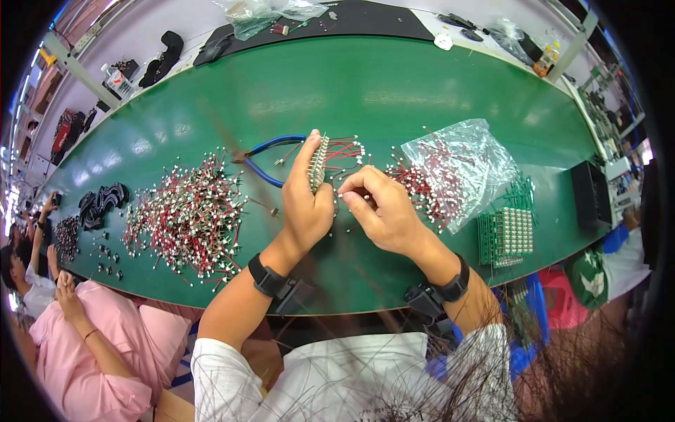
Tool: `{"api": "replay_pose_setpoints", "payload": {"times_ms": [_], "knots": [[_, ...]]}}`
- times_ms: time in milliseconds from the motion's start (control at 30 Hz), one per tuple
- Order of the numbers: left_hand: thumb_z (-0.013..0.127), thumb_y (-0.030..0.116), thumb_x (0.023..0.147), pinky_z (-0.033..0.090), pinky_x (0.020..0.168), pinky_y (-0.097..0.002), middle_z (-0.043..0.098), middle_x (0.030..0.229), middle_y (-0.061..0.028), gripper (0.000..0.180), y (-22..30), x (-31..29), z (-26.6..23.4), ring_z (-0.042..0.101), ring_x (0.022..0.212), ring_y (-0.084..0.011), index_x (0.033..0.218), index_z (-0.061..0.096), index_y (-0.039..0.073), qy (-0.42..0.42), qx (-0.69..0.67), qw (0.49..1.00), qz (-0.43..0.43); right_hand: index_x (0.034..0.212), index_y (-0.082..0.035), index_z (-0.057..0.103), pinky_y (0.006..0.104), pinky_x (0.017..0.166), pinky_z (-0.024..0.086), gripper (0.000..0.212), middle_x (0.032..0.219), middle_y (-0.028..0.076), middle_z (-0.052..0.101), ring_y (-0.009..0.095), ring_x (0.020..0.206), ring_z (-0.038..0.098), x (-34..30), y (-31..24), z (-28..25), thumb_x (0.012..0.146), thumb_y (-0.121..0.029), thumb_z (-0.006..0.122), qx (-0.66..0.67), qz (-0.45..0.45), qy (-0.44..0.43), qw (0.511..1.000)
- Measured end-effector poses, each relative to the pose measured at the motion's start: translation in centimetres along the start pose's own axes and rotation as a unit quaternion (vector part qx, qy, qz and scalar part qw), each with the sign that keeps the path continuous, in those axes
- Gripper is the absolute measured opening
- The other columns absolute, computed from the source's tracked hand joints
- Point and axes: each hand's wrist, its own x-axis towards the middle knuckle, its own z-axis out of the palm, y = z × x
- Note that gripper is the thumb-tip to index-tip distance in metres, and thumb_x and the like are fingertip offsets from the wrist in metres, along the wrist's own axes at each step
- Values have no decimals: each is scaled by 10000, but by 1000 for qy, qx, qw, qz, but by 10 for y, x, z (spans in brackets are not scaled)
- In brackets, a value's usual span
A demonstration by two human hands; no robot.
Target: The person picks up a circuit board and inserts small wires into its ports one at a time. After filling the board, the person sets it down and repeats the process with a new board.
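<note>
My left hand (304, 197) is closed around a narrow board strip (318, 160) set with a row of small pale parts. Several red wires (343, 150) with white plugs stick out from the strip to the right. Close beside it, my right hand (385, 212) has its thumb and forefinger pinched together; what they hold, if anything, is too small to make out. Just beyond my left hand lie blue-handled pliers (266, 176), partly hidden by it. A big heap of red wires with white connectors (186, 218) spreads to the left.
At right, a clear plastic bag (467, 158) partly covers another heap of red wires (422, 184). Stacked green boards (508, 235) stand near a black bin (589, 195). Small dark parts (68, 238) lie far left, where a person in pink (98, 337) sits at the green table (316, 77).
</note>
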Motion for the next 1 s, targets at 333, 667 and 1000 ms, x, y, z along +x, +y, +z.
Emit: {"api": "replay_pose_setpoints", "payload": {"times_ms": [333, 667, 1000], "knots": [[475, -112, 815, 353, 1154, -382, 476, 1495, -226, 626, 4, -5, 5, 461, 1397, -314, 1438, 435, -51, -26, -24, 998, 53, 1006, 10, 589, 344, 629, 500, 86, 796, 138, 621, 249, 684, 627, -3, 1, 8, 980, -60, 546, -36, -56, 61, 996], [502, -119, 801, 368, 1150, -434, 469, 1462, -297, 614, 9, -5, 6, 466, 1373, -413, 1410, 441, -69, -40, -16, 997, 63, 987, 7, 596, 344, 608, 486, 113, 781, 133, 626, 241, 644, 607, -4, 3, 6, 981, -90, 539, -16, -12, 45, 999], [534, -79, 838, 405, 1111, -387, 481, 1491, -235, 598, 5, -7, 6, 505, 1363, -328, 1429, 457, -28, -47, -9, 996, 79, 928, 10, 643, 324, 587, 483, 71, 823, 109, 620, 208, 650, 606, -2, 6, 11, 859, 26, 641, -58, -100, 103, 988]]}}
